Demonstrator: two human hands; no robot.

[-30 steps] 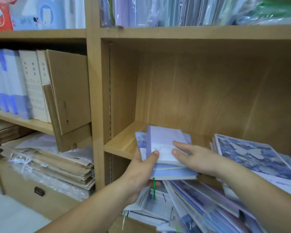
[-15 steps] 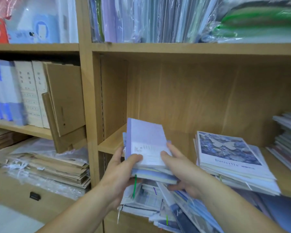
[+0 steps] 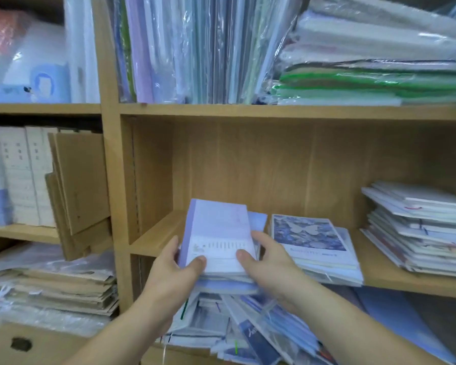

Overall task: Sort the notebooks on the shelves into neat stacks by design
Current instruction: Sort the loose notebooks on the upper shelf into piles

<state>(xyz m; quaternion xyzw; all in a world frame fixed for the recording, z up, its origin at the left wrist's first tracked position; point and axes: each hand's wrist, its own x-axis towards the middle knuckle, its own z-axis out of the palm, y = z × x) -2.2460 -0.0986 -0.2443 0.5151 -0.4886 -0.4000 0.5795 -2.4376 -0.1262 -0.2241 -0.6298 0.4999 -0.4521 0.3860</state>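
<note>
Since half a second ago our lavender notebooks (image 3: pixel 219 233) have come closer to the butterfly stack (image 3: pixel 308 233) and now sit just left of it, over the shelf (image 3: pixel 153 238) lip. Our left hand (image 3: pixel 179 270) and right hand (image 3: pixel 269 262) clasp the bundle's sides, thumbs on its top cover. We judge we are seating this design. Next, square its edges, push it back beside the butterfly stack, then let go.

Lilac notebooks (image 3: pixel 219 230); blue butterfly-patterned notebook (image 3: pixel 307 237)
</note>
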